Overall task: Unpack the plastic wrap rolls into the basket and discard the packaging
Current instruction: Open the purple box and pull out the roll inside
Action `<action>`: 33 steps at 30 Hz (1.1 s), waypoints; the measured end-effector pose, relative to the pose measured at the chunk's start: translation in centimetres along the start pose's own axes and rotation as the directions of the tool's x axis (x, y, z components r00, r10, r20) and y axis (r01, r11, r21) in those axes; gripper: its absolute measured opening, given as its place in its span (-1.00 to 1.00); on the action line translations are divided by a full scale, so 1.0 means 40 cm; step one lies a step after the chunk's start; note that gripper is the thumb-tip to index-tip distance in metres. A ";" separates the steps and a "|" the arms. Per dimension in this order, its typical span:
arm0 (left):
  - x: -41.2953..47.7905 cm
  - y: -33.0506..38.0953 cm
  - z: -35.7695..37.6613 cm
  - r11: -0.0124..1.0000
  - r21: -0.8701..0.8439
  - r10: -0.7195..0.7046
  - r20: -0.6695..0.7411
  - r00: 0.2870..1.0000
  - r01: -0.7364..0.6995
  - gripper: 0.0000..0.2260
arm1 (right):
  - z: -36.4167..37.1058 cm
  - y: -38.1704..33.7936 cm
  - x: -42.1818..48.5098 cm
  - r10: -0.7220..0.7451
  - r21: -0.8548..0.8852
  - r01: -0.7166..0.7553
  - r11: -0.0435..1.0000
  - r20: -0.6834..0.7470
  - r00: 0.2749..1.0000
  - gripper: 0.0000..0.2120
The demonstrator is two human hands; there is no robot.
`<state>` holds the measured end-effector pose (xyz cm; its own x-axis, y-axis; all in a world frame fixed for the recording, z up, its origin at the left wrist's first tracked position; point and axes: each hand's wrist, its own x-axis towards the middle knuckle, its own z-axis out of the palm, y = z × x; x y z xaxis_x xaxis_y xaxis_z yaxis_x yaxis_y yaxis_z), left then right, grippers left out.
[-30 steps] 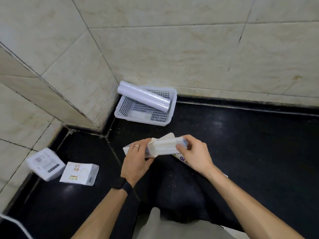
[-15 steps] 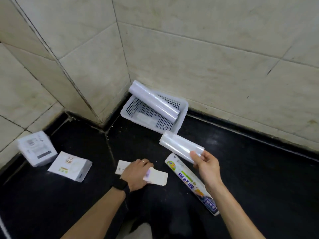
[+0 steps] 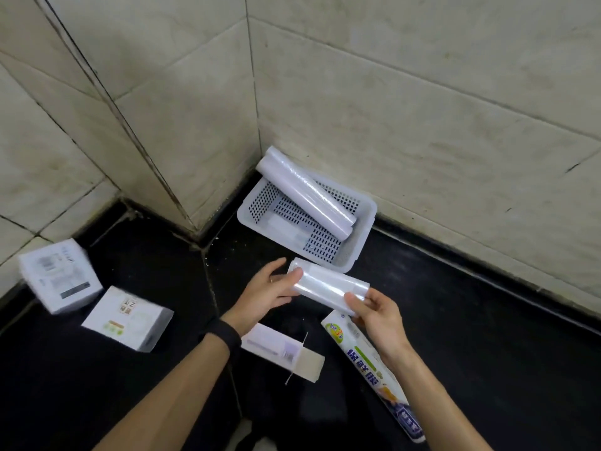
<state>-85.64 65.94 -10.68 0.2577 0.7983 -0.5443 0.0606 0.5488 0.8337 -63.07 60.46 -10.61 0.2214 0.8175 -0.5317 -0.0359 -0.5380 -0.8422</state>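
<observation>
At 1 o'clock the perforated basket (image 3: 364, 219) is blocked by a long roll (image 3: 305, 193) lying diagonally across its rim, leaving free room in its near-left half. Open black floor (image 3: 487, 336) at 3 o'clock; two boxes (image 3: 126, 317) crowd 9 o'clock.
</observation>
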 end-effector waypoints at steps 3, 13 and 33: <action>0.048 0.025 -0.021 1.000 0.003 0.026 0.010 1.000 -0.026 -0.74 | 0.031 -0.009 0.040 -0.013 -0.084 0.015 0.996 0.030 0.999 -0.80; 0.195 0.101 -0.049 0.987 0.102 0.124 0.009 0.992 -0.124 -0.73 | 0.098 -0.176 0.191 -0.190 -0.695 0.363 0.621 0.315 0.930 -0.79; 0.376 -0.007 -0.180 0.200 0.977 0.321 -0.135 0.937 0.072 -0.31 | 0.216 -0.113 0.482 0.019 -0.960 0.210 0.186 0.217 0.976 -0.68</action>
<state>-88.72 79.58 -19.79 0.1307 0.9581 -0.2548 0.9730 -0.0746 0.2186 -67.07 80.44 -17.83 0.0042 0.8322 -0.5544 0.9751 -0.1262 -0.1821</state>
